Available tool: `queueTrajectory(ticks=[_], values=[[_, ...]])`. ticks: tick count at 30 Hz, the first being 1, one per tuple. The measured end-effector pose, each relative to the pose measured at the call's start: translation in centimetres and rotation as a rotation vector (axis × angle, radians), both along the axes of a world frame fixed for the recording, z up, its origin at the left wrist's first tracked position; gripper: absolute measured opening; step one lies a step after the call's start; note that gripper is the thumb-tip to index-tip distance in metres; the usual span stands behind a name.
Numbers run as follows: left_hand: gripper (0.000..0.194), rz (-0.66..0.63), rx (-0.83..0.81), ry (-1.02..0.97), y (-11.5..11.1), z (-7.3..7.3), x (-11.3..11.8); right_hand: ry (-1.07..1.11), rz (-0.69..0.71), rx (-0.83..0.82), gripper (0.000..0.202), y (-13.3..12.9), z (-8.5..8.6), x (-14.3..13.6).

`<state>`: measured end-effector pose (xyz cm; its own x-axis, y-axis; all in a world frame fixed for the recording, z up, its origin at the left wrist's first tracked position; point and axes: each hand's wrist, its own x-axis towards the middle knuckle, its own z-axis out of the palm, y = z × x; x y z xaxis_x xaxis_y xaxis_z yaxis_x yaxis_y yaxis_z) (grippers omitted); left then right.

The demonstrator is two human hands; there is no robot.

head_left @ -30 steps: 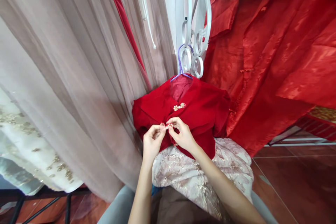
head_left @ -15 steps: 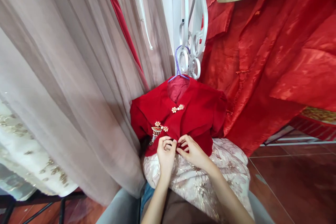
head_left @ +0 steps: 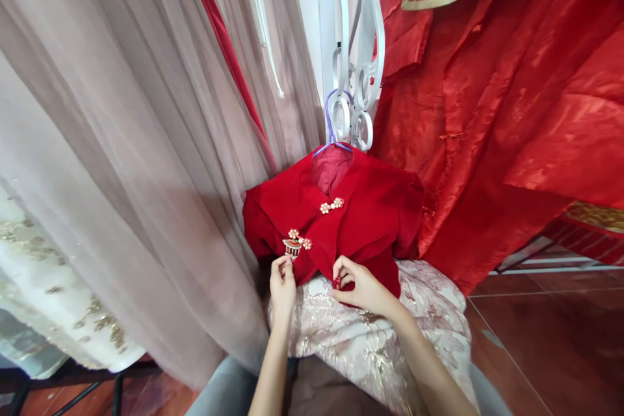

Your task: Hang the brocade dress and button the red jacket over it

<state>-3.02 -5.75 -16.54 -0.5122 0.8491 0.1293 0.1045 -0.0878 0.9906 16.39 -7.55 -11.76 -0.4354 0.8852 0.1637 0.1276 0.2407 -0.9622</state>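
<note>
A short-sleeved red velvet jacket (head_left: pixel 375 214) hangs on a purple hanger (head_left: pixel 329 118), its lower part over my lap. Two flower-shaped, beaded clasps sit on its front: an upper clasp (head_left: pixel 331 206) and a lower clasp (head_left: pixel 306 242), with a fan-shaped tasselled ornament (head_left: pixel 292 246) beside the lower one. My left hand (head_left: pixel 283 286) pinches the jacket's lower edge just below the ornament, its fingertips over the tassel ends. With thumb and fingers curled together, my right hand (head_left: pixel 358 286) grips the overlapping front flap near its bottom corner. A small red bit shows between those fingers.
Pale floral fabric (head_left: pixel 351 338) with gold threads covers my lap. Sheer greyish-pink drapery (head_left: pixel 160 143) hangs on the left, and red satin garments (head_left: pixel 487 130) hang on the right. Behind the jacket stands a white scrolled metal stand (head_left: pixel 377 32).
My hands, close together at the hem before, are now apart. The left has shifted left to below the ornament; the right remains at the flap, with its corner pulled slightly down.
</note>
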Motion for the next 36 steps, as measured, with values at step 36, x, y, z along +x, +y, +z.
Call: queueTrajectory(ticks=[36], values=[[0.022, -0.276, 0.129, 0.368, -0.5, 0.8, -1.5, -0.402, -0.066, 0.171, 0.052, 1.0, 0.4, -2.5]])
